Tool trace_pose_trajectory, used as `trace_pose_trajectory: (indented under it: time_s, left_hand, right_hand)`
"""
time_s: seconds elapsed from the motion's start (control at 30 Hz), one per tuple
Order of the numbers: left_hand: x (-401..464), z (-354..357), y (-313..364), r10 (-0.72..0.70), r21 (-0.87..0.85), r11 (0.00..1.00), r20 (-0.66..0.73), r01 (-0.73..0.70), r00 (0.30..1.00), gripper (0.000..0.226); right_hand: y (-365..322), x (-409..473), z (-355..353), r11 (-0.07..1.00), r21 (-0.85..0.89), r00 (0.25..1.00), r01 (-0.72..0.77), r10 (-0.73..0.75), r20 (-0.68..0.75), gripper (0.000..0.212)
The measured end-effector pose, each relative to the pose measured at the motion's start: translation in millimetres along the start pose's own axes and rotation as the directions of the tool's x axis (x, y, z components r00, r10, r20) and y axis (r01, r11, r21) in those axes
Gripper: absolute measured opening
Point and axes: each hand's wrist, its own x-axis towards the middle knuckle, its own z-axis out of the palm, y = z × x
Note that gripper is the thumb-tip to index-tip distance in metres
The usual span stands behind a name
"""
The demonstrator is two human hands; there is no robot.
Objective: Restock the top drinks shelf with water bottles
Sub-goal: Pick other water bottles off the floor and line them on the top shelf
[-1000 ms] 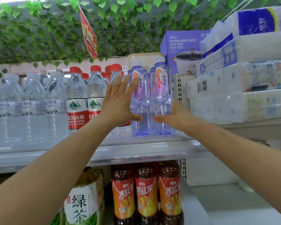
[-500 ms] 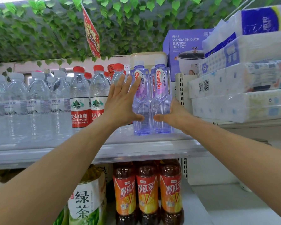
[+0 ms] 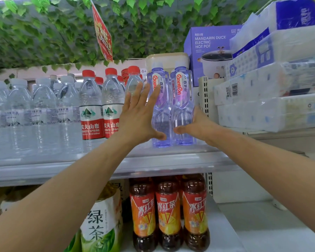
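Mid-frame, two purple Ganten bottles (image 3: 172, 110) stood upright on the top shelf (image 3: 171, 160), w/ both hands bracketing them. Left hand (image 3: 140, 120) lay flat, fingers straight, vs the left bottle. Right hand (image 3: 196, 127) cupped the right one; fingers hidden behind, can't tell.

"Ganten" on purple bottles (image 3: 171, 110), "MANDARIN DUCK ELECTRIC HOT POT" on box (image 3: 207, 42) (lilac)

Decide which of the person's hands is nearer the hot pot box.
Right. The right hand presses the purple bottles' right side, below the hot pot box; the left hand is beyond them, further left.
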Motion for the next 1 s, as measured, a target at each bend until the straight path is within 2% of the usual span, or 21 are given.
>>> trace_pose_trajectory:
  time_s: [0.43, 0.73, 1.0]
  left_hand:
    - [-0.5, -0.9, 2.8, 0.000, -0.012, 1.000, 0.003, 0.000, 1.000, 0.140]
    - [-0.3, 0.3, 3.8, 0.012, -0.041, 0.999, 0.024, -0.011, 1.000, 0.140]
    - [-6.2, 7.7, 0.8, 0.038, 0.008, 0.999, 0.013, -0.038, 0.999, 0.142]
  right_hand:
    - [1.1, 3.6, -1.6, 0.999, -0.051, 0.999, -0.018, 0.017, -0.028, 0.101]
    - [0.7, -1.4, 0.6, 0.997, -0.071, 0.995, 0.042, -0.048, -0.082, 0.094]
    - [0.9, -0.3, 1.6, 0.995, -0.092, 0.996, 0.029, -0.036, -0.078, 0.096]
